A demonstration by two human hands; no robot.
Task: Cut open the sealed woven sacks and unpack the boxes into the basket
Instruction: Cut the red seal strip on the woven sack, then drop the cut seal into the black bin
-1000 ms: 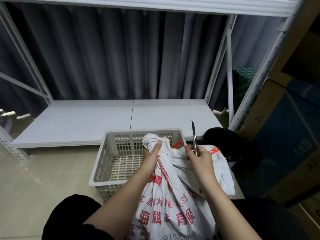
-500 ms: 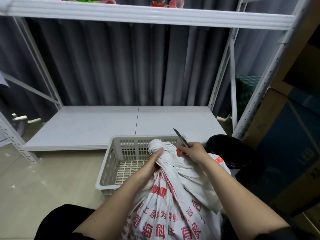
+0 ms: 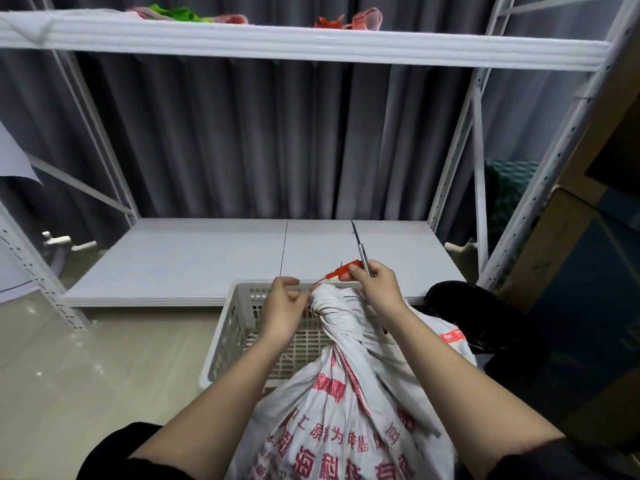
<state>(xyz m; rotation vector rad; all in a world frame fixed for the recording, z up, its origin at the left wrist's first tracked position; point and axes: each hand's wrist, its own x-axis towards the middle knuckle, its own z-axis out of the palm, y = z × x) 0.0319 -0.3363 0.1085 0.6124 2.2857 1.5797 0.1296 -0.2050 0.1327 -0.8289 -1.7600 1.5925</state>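
Note:
A white woven sack [image 3: 343, 403] with red print stands between my knees, its neck twisted into a knot [image 3: 329, 303]. My right hand [image 3: 375, 289] grips a thin utility knife [image 3: 360, 247], blade pointing up, and pinches a red plastic seal tie [image 3: 341, 271] that runs from the knot. My left hand [image 3: 282, 308] is beside the knot on its left, fingers curled; whether it pinches the tie's thin end I cannot tell. A white perforated plastic basket [image 3: 230, 337] sits on the floor just behind the sack. No boxes are in sight.
A low white shelf board [image 3: 207, 258] of a metal rack lies behind the basket, with an upper shelf [image 3: 311, 46] overhead. A black bin [image 3: 481, 313] stands at the right, cardboard boxes [image 3: 588, 271] beyond it. Tiled floor [image 3: 86, 368] spreads to the left.
My left hand let go of the sack's neck and now sits beside the knot. My right hand turned the knife upright and pulled the red tie out from the knot.

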